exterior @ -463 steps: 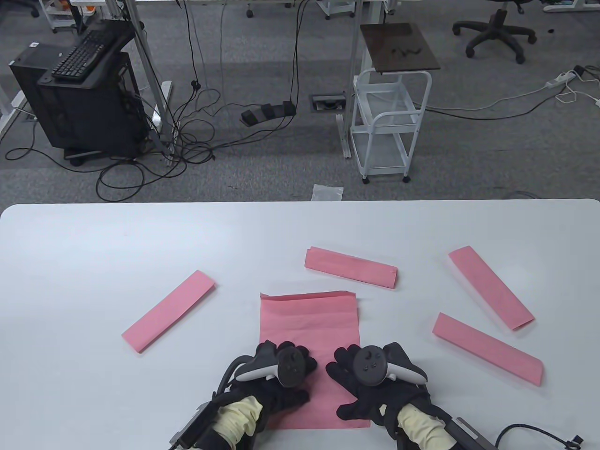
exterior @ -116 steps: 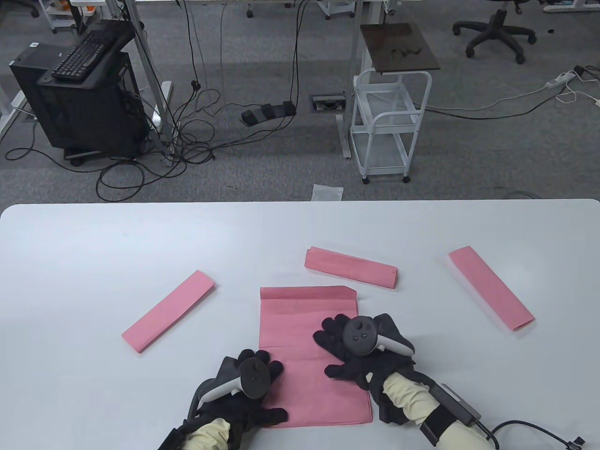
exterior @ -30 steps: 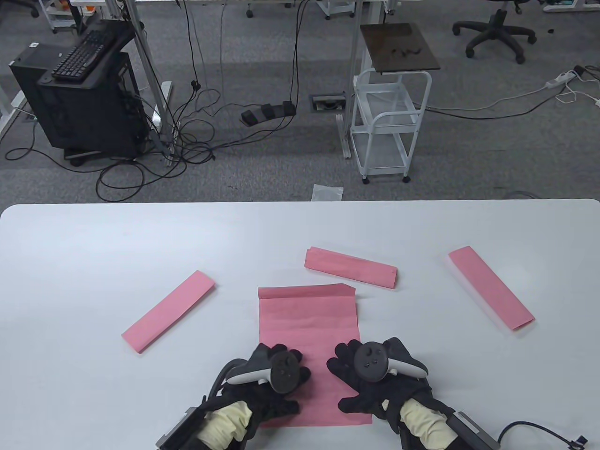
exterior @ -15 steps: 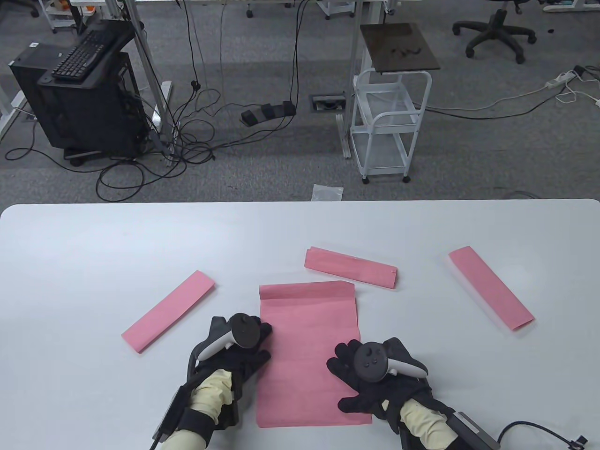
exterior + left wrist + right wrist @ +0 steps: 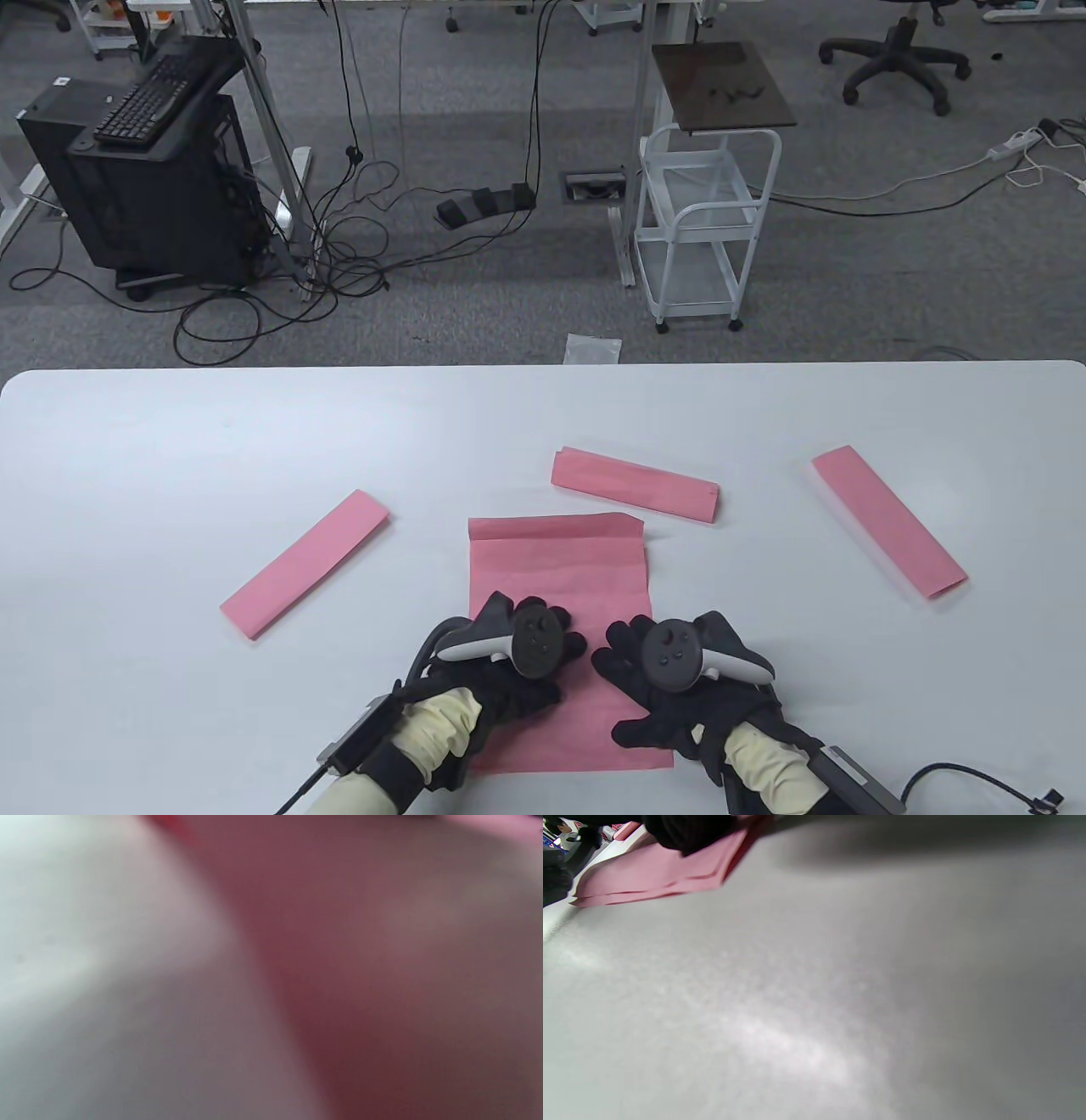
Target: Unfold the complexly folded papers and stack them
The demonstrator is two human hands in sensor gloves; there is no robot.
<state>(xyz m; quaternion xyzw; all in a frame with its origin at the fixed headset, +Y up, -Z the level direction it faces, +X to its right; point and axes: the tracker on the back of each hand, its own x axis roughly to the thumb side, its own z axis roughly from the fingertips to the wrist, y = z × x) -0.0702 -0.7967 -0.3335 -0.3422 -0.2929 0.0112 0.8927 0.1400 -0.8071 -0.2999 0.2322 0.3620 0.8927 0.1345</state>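
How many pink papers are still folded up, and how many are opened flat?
Folded pink strips: 3, the left strip, the middle strip and the right strip.
Opened pink sheets: the right wrist view shows 2 stacked in the flat pile under the left hand and right hand.
Total: 5 papers.

- Left wrist camera gives me a heavy blur; no sharp edges anywhere.
- Pink paper (image 5: pixel 382 963) fills my centre and right of view, darkening toward the bottom.
- Pale grey counter (image 5: pixel 85 963) takes the left side.
- Boundary between them runs diagonally from top left down toward bottom centre.
- I cannot make out any fingers here.
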